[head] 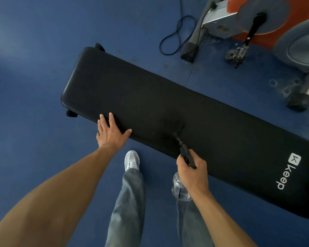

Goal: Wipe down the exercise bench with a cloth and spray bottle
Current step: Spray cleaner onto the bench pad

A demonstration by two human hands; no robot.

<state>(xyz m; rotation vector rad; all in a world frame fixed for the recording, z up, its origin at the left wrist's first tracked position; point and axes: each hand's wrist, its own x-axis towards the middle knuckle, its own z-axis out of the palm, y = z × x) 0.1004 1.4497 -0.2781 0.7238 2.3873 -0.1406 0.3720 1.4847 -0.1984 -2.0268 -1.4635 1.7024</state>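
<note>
We record our left grip (112,132) wide, fingers flat on the exercise bench (150,97), and our right grip (193,170) closed round the spray bottle (179,188).

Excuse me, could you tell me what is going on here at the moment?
A person stands over a long black padded exercise bench on the blue floor. Their right hand grips a clear plastic spray bottle with a black trigger head, its nozzle aimed at the bench's near edge, where a fine mist shows. Their left hand rests flat and open on the padding further along. No cloth is in view.
</note>
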